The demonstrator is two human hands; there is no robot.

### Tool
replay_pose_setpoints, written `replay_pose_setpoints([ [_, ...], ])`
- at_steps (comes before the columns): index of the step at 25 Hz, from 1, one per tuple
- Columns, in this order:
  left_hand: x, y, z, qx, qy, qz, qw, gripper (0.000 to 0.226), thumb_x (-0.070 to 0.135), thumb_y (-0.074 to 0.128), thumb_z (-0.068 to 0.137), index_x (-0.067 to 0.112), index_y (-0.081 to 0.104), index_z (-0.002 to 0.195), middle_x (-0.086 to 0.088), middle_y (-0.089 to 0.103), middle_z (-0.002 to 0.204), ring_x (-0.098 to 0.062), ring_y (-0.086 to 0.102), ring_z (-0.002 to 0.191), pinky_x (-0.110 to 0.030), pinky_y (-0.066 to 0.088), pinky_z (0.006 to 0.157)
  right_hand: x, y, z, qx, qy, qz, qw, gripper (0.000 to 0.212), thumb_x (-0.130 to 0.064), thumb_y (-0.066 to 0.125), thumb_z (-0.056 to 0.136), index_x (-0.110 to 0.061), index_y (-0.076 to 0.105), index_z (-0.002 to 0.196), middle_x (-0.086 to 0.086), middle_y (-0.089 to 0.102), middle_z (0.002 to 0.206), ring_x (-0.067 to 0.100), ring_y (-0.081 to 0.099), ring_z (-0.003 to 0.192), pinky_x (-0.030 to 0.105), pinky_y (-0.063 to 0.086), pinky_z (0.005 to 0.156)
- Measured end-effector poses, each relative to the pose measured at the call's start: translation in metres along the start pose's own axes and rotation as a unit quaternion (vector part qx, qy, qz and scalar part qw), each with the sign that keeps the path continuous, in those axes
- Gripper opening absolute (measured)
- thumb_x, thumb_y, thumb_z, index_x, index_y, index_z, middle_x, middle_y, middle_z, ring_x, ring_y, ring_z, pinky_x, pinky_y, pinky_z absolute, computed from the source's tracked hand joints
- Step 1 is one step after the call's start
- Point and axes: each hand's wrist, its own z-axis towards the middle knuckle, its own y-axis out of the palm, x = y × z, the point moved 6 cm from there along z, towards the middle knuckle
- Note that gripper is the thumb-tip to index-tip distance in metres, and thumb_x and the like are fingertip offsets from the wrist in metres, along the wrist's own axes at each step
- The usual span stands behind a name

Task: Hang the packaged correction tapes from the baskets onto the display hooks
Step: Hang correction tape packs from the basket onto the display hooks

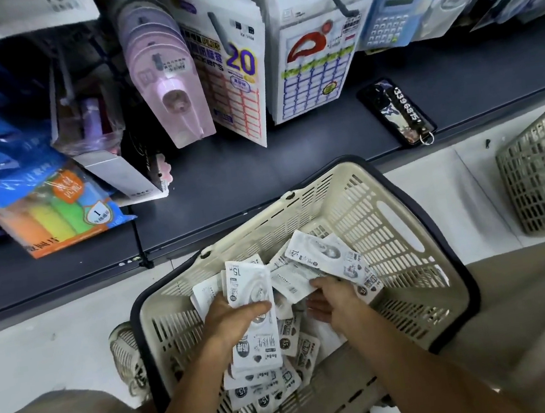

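on the far left, blue packs of coloured tabs (55, 212) lie against the dark shelf (259, 170), with pink correction tapes (168, 81) hanging on a hook beside label sheets (239, 83). below, the left hand (233, 317) grips a stack of white packaged correction tapes (248, 288) over the cream basket (403, 248), which sits on the floor between the person's knees. more packs (272, 384) lie loose inside it. the right hand (335, 296) pinches another bunch of packs (325, 258). a phone (397, 112) rests on the shelf; a second basket (541, 173) stands far right.
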Motion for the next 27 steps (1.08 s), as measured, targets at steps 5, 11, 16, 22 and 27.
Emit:
replay_pose_setpoints([
  [5,0.013,0.003,-0.005,0.015,0.015,0.06,0.998,0.055,0.029,0.091,0.068,0.019,0.065,0.115,-0.002,0.076,0.105,-0.024,0.074,0.088,-0.04,0.062,0.079,-0.028,-0.022,-0.035,0.059,-0.118,-0.092,0.987,0.01,-0.017,0.065,0.097,-0.008,0.068,0.101,0.007,0.07,0.082,0.022,0.068,0.076,0.037,0.061,0.081],
  [11,0.05,0.025,-0.035,-0.074,0.107,0.006,0.991,0.043,0.023,0.091,0.067,0.028,0.07,0.104,0.007,0.08,0.089,-0.015,0.077,0.083,-0.032,0.06,0.073,-0.057,-0.001,-0.128,-0.139,-0.29,-0.281,0.904,0.011,-0.019,0.068,0.091,-0.015,0.078,0.094,0.004,0.079,0.086,0.016,0.074,0.082,0.021,0.053,0.073],
  [16,0.096,0.015,-0.066,-0.086,0.172,-0.085,0.978,0.031,-0.009,0.068,0.082,0.02,0.077,0.089,0.006,0.079,0.078,-0.002,0.071,0.059,-0.013,0.048,0.048,-0.081,-0.015,-0.193,-0.177,-0.44,-0.194,0.859,0.049,-0.014,0.076,0.089,-0.039,0.061,0.129,-0.013,0.066,0.124,0.003,0.067,0.105,0.022,0.059,0.075],
  [22,0.155,-0.005,-0.134,-0.119,0.225,-0.233,0.939,0.023,0.011,0.087,0.071,0.027,0.08,0.086,0.002,0.08,0.078,-0.011,0.076,0.068,-0.025,0.059,0.059,-0.103,-0.035,-0.231,-0.132,-0.402,-0.161,0.891,0.049,-0.07,0.073,0.068,-0.021,0.07,0.072,0.002,0.068,0.066,0.014,0.062,0.05,0.024,0.048,0.046],
  [27,0.204,-0.038,-0.193,-0.085,0.284,-0.219,0.93,0.073,0.041,0.099,0.041,0.031,0.057,0.101,0.003,0.074,0.09,0.001,0.073,0.067,-0.031,0.053,0.07,-0.15,-0.05,-0.273,-0.192,-0.459,-0.074,0.864,0.057,-0.051,0.089,0.067,-0.005,0.065,0.091,0.012,0.065,0.074,0.025,0.06,0.067,0.039,0.051,0.067],
])
